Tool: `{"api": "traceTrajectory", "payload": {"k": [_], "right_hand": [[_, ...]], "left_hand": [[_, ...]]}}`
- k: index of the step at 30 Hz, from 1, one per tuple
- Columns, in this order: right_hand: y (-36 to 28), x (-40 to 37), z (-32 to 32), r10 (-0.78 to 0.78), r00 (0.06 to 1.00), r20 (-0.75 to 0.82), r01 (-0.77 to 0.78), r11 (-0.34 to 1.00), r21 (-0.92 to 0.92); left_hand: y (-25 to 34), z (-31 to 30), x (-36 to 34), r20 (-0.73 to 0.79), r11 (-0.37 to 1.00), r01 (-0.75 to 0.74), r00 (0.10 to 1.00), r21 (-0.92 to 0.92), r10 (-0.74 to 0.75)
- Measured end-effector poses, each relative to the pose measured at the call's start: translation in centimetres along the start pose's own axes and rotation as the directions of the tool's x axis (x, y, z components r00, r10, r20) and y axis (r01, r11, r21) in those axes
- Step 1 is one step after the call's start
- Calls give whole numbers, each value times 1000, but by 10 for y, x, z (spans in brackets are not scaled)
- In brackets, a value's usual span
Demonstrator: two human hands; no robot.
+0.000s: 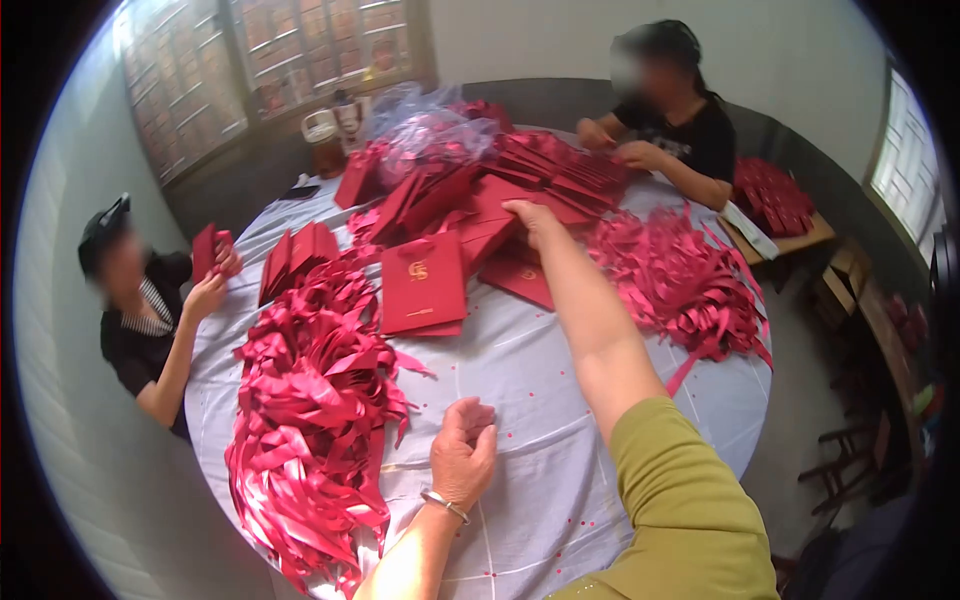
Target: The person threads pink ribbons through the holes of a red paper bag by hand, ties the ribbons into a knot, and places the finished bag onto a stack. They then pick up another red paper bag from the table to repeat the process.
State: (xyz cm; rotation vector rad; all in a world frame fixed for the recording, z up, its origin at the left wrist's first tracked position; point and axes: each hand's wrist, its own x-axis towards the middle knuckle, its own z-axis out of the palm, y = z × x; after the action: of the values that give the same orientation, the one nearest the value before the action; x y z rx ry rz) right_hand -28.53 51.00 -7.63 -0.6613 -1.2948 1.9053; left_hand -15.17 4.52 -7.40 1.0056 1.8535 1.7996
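My right hand [531,222] is stretched far across the round table [520,480] and rests on a heap of flat red paper bags [520,190], fingers on the top one. Whether it grips one I cannot tell. My left hand [462,450] lies near me on the white tablecloth with fingers curled and nothing in it, a bracelet on the wrist. A big pile of red ribbons [310,400] lies just left of it. One red bag with a gold emblem [423,284] stands between the two hands.
A second ribbon pile [690,285] lies on the right. A person on the left holds red bags [212,250]; another person at the far side [670,130] handles bags too. Clear plastic wrapping [430,125] and a jar [325,140] sit at the back.
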Motion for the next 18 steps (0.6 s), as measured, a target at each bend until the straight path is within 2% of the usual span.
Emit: {"api": "traceTrajectory", "payload": {"k": [2,3,4,6,7,9,12,13,14,15,16,18], "right_hand": [[8,-4,0,-163,984,-68,163,987,-12],[12,-4,1,-206,956,-211,161,964,-211],[7,-20,8,-244,937,-250,175,947,-271],[-1,-42,17,-394,839,-374,129,814,-567],[-23,-82,20,-407,883,-233,220,798,-562],[-40,-115,18,-380,896,-229,95,667,-739],[-60,-159,-6,-287,958,-17,177,634,-753],[-71,-188,-14,-299,953,44,228,617,-753],[-78,-198,-30,-238,964,114,228,534,-814],[-80,-203,-48,-167,970,178,235,449,-862],[-87,-227,-65,-252,942,222,313,421,-851],[-117,-274,-99,-228,930,289,360,395,-845]], "left_hand": [[-2,0,1,2,1000,-29,1000,-2,29],[-4,1,1,2,999,-40,999,-22,40],[-7,1,1,0,998,-48,999,-42,48],[-5,1,1,14,998,-52,999,-28,53],[-7,1,1,13,998,-58,998,-16,58],[-8,1,1,18,997,-77,997,11,77],[-5,0,-1,47,991,-113,993,77,109],[-3,1,-2,56,982,-146,988,118,141],[1,1,-4,92,956,-192,980,222,176],[8,0,-7,133,915,-242,969,323,210],[13,0,-10,192,869,-294,953,398,234],[21,3,-18,344,635,-475,880,609,329]]}}
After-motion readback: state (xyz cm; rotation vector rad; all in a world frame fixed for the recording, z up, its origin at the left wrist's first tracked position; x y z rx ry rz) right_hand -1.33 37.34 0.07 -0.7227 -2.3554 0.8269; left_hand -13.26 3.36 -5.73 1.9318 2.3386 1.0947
